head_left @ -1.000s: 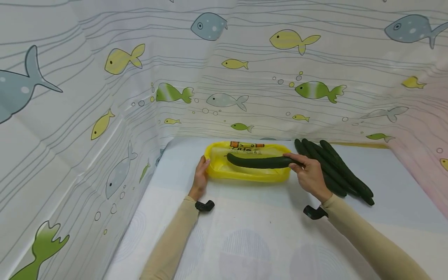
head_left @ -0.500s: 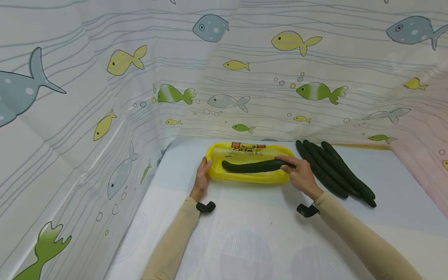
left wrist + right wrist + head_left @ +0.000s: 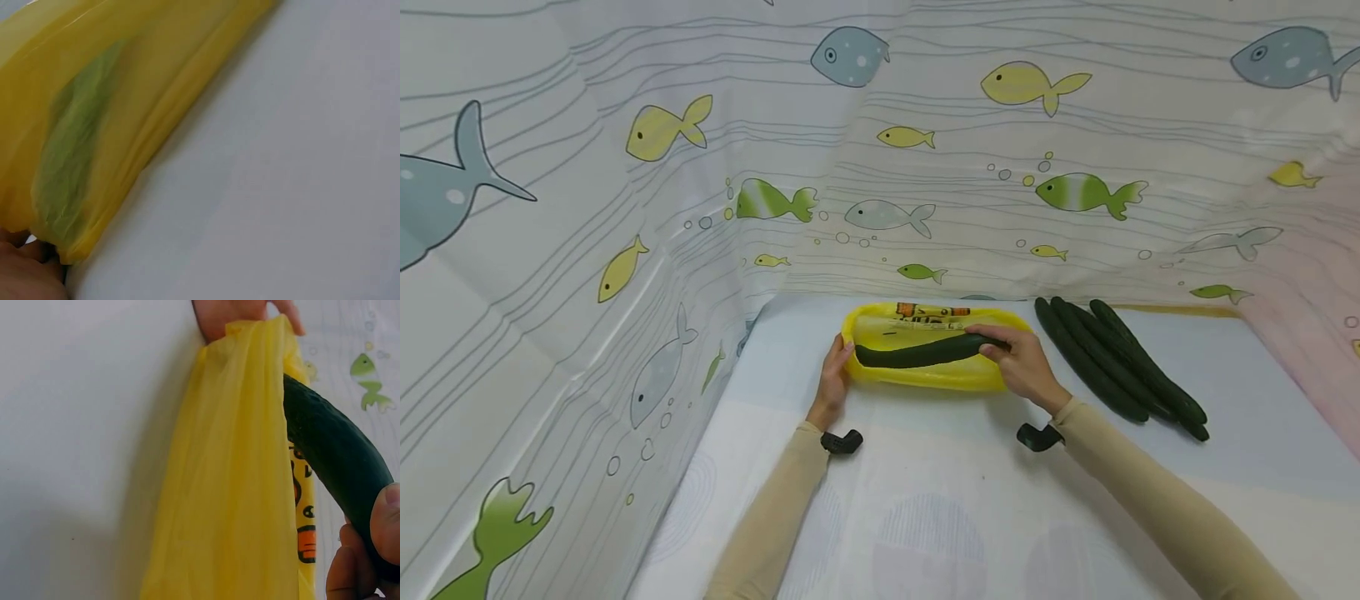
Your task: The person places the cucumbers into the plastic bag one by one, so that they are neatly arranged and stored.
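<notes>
Cucumber, dark green and slightly curved, lying crosswise in the mouth of the yellow bag. Left end inside, close to the left rim; right end over the right part of the opening. Pinched near that right end by the right hand, fingers clamped on it, thumb opposed to the others in the right wrist view. In the left wrist view, just a green shape visible through thin yellow film.

At the bag's left end, left hand, fingers clamped on the edge, holding the mouth spread wide. On the far inner side, orange and black printed marks.

Farther right, on the white table, a pile of other cucumbers, touching lengthwise, slanting from far left to near right, apart from the bag.

Nearer, beige sleeves on both arms and black wrist devices. Along the far, left and right sides, a hanging sheet, printed with yellow, green and blue-grey fish, pinkish at right.
</notes>
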Demonstrator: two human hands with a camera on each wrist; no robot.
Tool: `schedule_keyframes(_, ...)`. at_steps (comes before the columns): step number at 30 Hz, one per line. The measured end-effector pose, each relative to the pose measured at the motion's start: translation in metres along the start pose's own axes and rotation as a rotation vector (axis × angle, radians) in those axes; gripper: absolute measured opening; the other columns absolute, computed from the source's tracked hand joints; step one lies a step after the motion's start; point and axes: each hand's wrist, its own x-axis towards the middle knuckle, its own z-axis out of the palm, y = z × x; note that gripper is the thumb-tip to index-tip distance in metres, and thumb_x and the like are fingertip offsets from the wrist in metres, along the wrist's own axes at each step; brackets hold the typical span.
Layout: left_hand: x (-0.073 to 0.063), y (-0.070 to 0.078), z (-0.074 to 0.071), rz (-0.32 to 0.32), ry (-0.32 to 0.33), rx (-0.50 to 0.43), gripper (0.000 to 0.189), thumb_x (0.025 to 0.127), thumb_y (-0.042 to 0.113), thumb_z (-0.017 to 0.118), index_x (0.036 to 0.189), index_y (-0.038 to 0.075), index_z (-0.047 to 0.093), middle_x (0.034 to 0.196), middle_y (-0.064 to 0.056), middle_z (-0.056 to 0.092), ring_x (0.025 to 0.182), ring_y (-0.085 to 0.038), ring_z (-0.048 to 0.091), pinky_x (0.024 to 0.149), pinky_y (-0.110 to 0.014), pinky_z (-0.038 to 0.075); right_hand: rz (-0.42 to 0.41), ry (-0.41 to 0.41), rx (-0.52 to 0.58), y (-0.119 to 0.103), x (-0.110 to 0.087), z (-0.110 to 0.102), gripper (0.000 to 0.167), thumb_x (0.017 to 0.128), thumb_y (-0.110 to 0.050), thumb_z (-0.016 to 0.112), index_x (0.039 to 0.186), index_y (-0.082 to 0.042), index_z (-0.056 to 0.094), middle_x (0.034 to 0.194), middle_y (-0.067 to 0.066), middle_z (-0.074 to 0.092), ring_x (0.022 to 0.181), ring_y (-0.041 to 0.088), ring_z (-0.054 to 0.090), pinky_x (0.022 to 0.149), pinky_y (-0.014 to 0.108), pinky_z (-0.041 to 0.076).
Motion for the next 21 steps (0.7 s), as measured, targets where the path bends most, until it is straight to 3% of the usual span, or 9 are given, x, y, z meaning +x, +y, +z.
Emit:
schedule_keyframes(4,-0.001,0.000,0.001,-0.005,0.002,0.008,0.075,0.108,0.036,0.037,0.171,0.007,0.008,0.180,-0.007,0.008,0.166,-0.023,0.003,0.135,-0.046,-0.001,0.035,-0.057,0.019,0.000,0.002,0.003,0.037,0.106,-0.002,0.060,0.141,-0.008,0.069,0.146,0.021,0.065,0.066,0.014,0.047,0.067,0.028,0.043)
schedule_keyframes(5,-0.002,0.000,0.001,-0.006,0.004,0.014,0.076,0.108,0.036,0.037,0.171,0.007,0.008,0.180,-0.007,0.008,0.166,-0.023,0.003,0.134,-0.047,-0.001,0.047,-0.069,0.012,0.000,0.003,0.004,0.037,0.106,-0.003,0.059,0.142,-0.008,0.068,0.146,0.021,0.064,0.060,0.015,0.040,0.066,0.029,0.042)
schedule_keyframes(7,-0.002,-0.001,0.000,-0.009,0.011,0.034,0.076,0.107,0.037,0.037,0.171,0.007,0.007,0.180,-0.006,0.007,0.166,-0.022,0.003,0.135,-0.046,-0.001,0.071,-0.106,-0.001,0.001,0.005,0.002,0.038,0.106,-0.004,0.059,0.143,-0.010,0.068,0.148,0.020,0.063,0.059,0.019,0.038,0.068,0.034,0.042)
schedule_keyframes(9,-0.002,-0.001,-0.001,-0.005,0.011,0.049,0.076,0.108,0.037,0.036,0.171,0.006,0.007,0.180,-0.007,0.007,0.166,-0.022,0.003,0.135,-0.046,-0.001,0.098,-0.146,-0.029,0.003,0.009,0.000,0.038,0.106,-0.005,0.059,0.143,-0.012,0.067,0.149,0.017,0.063,0.072,0.023,0.051,0.075,0.038,0.044)
schedule_keyframes(11,-0.002,-0.001,-0.001,0.005,0.012,0.062,0.075,0.107,0.036,0.036,0.171,0.007,0.009,0.179,-0.006,0.010,0.166,-0.023,0.006,0.135,-0.046,0.001,0.125,-0.192,-0.063,0.005,0.013,-0.003,0.038,0.107,-0.007,0.060,0.144,-0.013,0.067,0.151,0.016,0.062,0.097,0.029,0.060,0.087,0.043,0.048)
schedule_keyframes(12,-0.002,0.000,-0.001,0.014,0.011,0.061,0.074,0.107,0.036,0.036,0.171,0.007,0.011,0.179,-0.007,0.012,0.166,-0.023,0.008,0.135,-0.046,0.001,0.138,-0.216,-0.077,0.007,0.016,-0.005,0.038,0.107,-0.008,0.060,0.143,-0.014,0.067,0.151,0.016,0.061,0.111,0.032,0.061,0.094,0.046,0.049)
schedule_keyframes(15,-0.001,0.000,-0.002,0.031,0.006,0.052,0.071,0.108,0.035,0.037,0.170,0.009,0.015,0.178,-0.006,0.017,0.165,-0.023,0.011,0.135,-0.046,0.003,0.168,-0.263,-0.125,0.012,0.023,-0.010,0.036,0.106,-0.009,0.062,0.141,-0.013,0.069,0.150,0.018,0.061,0.131,0.038,0.058,0.107,0.056,0.050)
schedule_keyframes(21,0.001,-0.002,0.000,0.043,-0.008,0.059,0.067,0.107,0.034,0.038,0.168,0.011,0.024,0.175,-0.010,0.025,0.163,-0.027,0.018,0.134,-0.049,0.005,0.147,-0.300,-0.311,0.022,0.027,-0.013,0.032,0.105,-0.010,0.065,0.135,-0.002,0.070,0.139,0.025,0.067,0.130,0.045,0.061,0.110,0.061,0.049)
